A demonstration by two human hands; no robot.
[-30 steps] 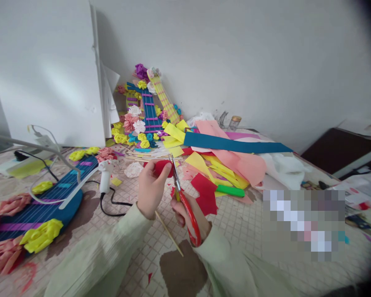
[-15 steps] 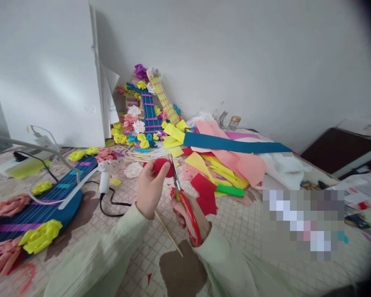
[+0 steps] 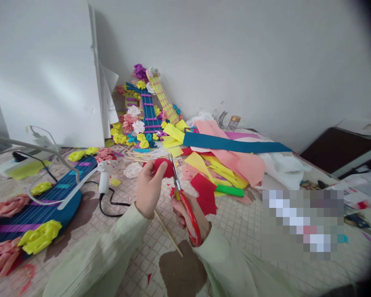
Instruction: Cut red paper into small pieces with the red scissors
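Between the thumb and fingers of my left hand is a rounded piece of red paper. My right hand is closed round the handles of red-handled scissors. Their blades point up and away, touching or right beside the paper's right edge; I cannot tell whether they bite into it. A larger red sheet with cut edges lies on the table, just right of the scissors. Below my hands a thin wooden stick runs towards a brown patch on the tabletop.
At left, a white glue gun with a black cord stands by a blue paper guitar decorated with flowers. More flowered paper guitars lean at the wall. Coloured paper strips and a green block lie at right. A blurred patch hides part of the table.
My left thumb has shifted slightly left on the red paper. The scissors and my right hand look almost unmoved.
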